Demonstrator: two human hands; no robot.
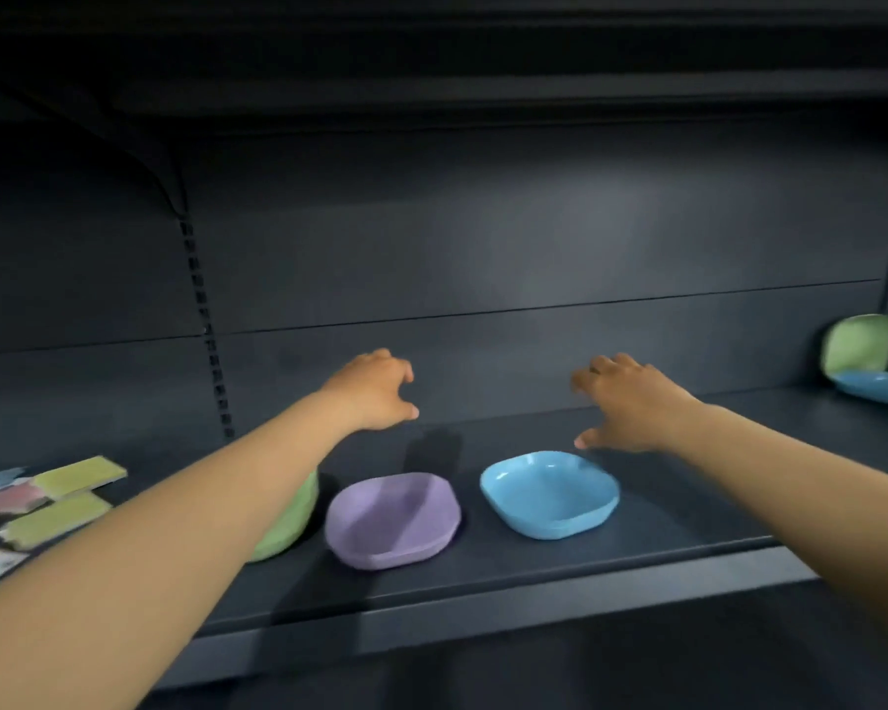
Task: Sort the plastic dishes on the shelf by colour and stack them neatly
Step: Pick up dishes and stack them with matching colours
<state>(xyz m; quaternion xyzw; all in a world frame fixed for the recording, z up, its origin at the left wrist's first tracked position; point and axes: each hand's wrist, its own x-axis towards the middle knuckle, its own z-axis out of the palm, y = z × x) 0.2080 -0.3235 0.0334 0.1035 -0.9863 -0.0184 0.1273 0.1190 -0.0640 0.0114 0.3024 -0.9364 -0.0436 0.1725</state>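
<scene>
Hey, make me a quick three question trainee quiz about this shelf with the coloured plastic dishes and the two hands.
1. True or false: the left hand is gripping a dish.
2. Which dish lies nearest the right hand? A purple dish B blue dish C green dish
3. Fill in: at the shelf's far right, a green dish leans above a ____ one.

Key: 1 false, both hands hold nothing; 2 B; 3 blue.
</scene>
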